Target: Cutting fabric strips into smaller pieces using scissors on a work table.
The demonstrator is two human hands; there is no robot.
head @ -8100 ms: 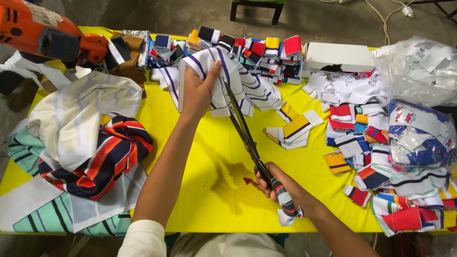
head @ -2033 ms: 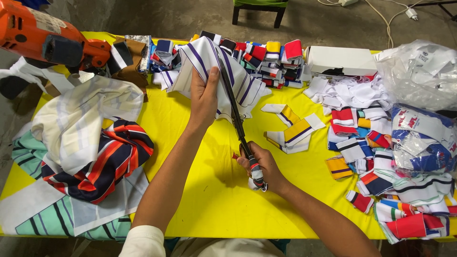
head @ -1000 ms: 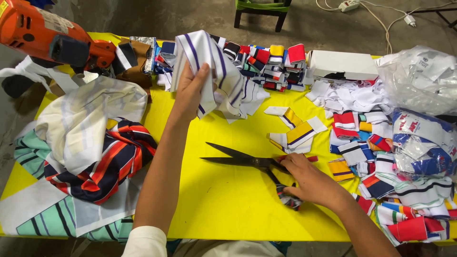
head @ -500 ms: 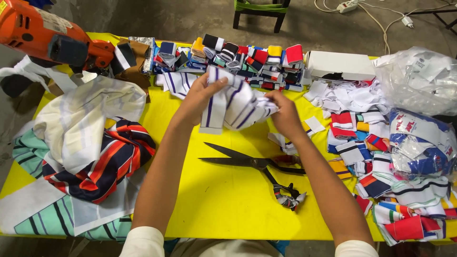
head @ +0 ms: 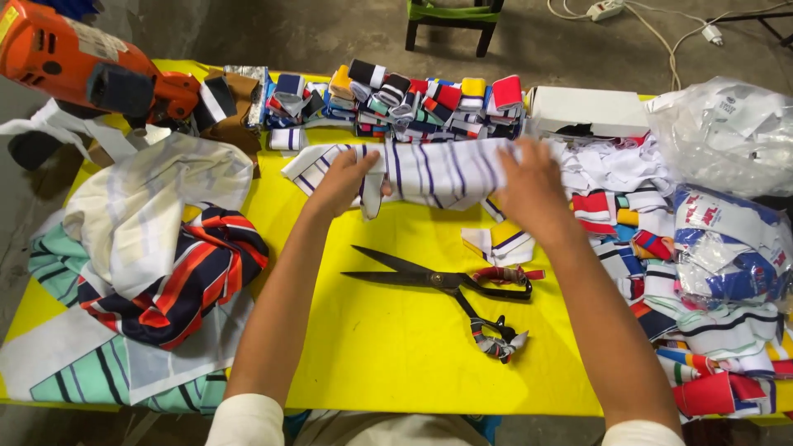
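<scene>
A white cloth strip with blue stripes [head: 434, 172] is stretched flat across the far middle of the yellow table [head: 396, 347]. My left hand [head: 343, 180] grips its left part and my right hand [head: 529, 188] holds its right end. Large black scissors [head: 450, 282] lie open on the table below my hands, blades pointing left, handles wrapped in cloth scraps. Neither hand touches them.
An orange power tool [head: 91, 70] sits at the far left. Piled fabric [head: 157, 272] covers the left side. A row of folded coloured pieces [head: 429, 103] lines the far edge beside a white box [head: 586, 111]. Cut striped pieces [head: 710, 330] and a plastic bag [head: 727, 136] fill the right.
My right hand put the scissors down on the table and joined the left on the striped cloth. Both hands then pulled the cloth out wide and lowered it.
</scene>
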